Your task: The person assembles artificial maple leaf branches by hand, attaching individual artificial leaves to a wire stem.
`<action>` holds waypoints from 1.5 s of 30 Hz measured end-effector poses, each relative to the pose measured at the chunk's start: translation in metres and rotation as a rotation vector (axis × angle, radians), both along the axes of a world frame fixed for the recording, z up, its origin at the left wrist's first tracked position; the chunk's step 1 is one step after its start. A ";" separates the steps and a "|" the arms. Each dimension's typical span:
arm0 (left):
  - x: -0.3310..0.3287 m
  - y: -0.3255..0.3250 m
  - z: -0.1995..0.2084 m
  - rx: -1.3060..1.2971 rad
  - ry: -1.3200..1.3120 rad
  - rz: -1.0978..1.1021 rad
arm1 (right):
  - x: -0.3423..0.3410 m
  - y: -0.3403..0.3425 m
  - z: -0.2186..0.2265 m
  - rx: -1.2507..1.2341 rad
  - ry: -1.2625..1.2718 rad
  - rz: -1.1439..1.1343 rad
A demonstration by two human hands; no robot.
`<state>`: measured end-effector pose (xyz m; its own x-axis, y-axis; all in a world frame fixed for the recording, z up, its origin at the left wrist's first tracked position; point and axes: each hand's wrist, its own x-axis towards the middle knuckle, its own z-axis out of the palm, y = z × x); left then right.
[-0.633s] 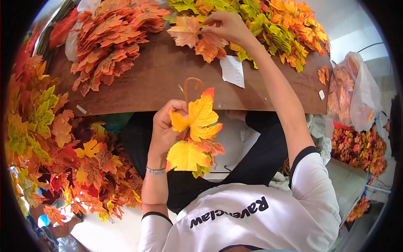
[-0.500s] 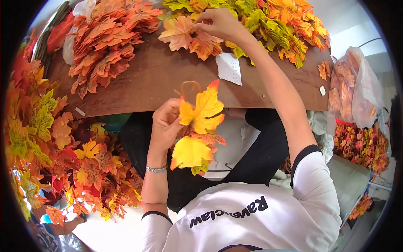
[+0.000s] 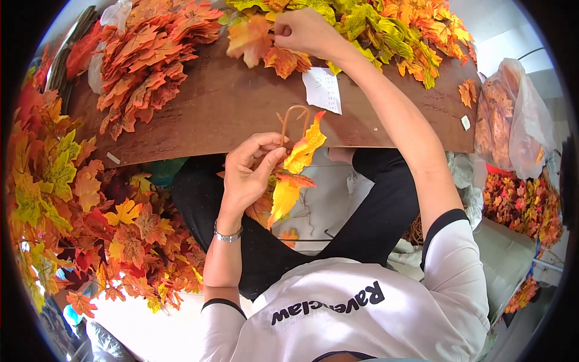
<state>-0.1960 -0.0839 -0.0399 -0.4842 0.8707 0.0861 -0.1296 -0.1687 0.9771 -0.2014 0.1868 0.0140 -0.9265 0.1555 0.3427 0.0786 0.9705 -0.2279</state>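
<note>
Left hand pinches leafy stem; right hand curled at orange leaf (hold unclear). Slack pinch could drop leafy stem; hooked end might snag.

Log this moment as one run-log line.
left grip: pinches hooked brown stem of yellow leaf spray; right grip: at peach maple leaf, hold unclear; brown table: white paper slip, orange leaf stack

Brown wooden surface, top scuffed, front edge worn. Pale floor below, brightly lit. White wall beyond the right end, thin dark cable against it. Lighting: strong, whitish.
</note>
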 end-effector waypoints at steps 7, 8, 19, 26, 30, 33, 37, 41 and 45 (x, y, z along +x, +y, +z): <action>0.003 0.003 0.006 -0.034 -0.058 -0.080 | -0.004 0.025 0.005 0.170 0.345 0.014; 0.004 0.003 0.006 -0.037 -0.076 -0.076 | -0.003 0.027 0.007 0.222 0.237 -0.050; -0.001 -0.001 0.000 0.026 -0.186 -0.086 | 0.005 0.004 0.044 -0.256 0.351 0.198; -0.022 -0.014 -0.012 0.143 -0.642 0.030 | 0.015 -0.009 0.029 -0.486 -0.029 -0.085; -0.033 -0.014 -0.024 0.301 -0.674 -0.063 | 0.016 -0.028 0.030 -0.505 0.077 0.293; -0.044 -0.005 -0.015 0.494 -0.745 -0.191 | 0.010 -0.024 0.018 -0.165 -0.109 0.031; -0.061 -0.011 -0.024 0.446 -0.901 -0.029 | 0.012 -0.036 0.023 -0.358 -0.198 -0.126; -0.094 0.001 -0.037 0.681 -1.122 -0.268 | 0.009 -0.010 0.006 -0.153 0.140 0.052; -0.094 -0.004 -0.032 0.733 -1.086 -0.254 | 0.017 -0.022 0.022 -0.081 0.108 -0.014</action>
